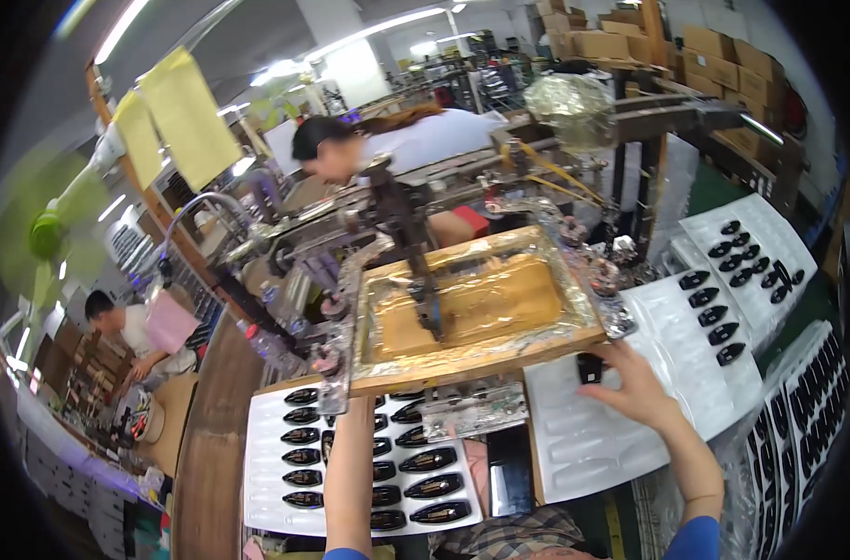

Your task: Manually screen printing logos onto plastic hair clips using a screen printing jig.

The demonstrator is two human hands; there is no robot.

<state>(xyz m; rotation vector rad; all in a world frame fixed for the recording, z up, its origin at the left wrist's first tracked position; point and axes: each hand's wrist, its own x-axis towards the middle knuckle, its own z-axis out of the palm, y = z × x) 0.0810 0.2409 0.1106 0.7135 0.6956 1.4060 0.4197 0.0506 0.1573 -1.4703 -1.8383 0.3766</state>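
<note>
At the left edge of the frame there is a green fan, and in the upper left hang yellow sheets. Below them, a co-worker sits beside a table. A clear bottle with a reddish cap stands left of the centre.

In the lower middle, a white tray carries rows of black pieces. They are glossy, long and narrow, pointed like small boats, and several have a fine golden mark in the middle. The left forearm rises over this tray. The left hand is hidden by the wooden frame, so I cannot tell its grip.

This frame occupies the centre, slightly tilted; its inside surface is amber and shiny, with wrinkled clear film along the borders. A dark metal arm comes down onto it. Below are a silvery metal plate and a dark phone.

To the right, the right hand is near the frame's lower right corner, above a second white tray. Its thumb and fingers are spread wide around a small black block; whether they hold it, I cannot tell. More black pieces lie on white trays farther right.
</note>
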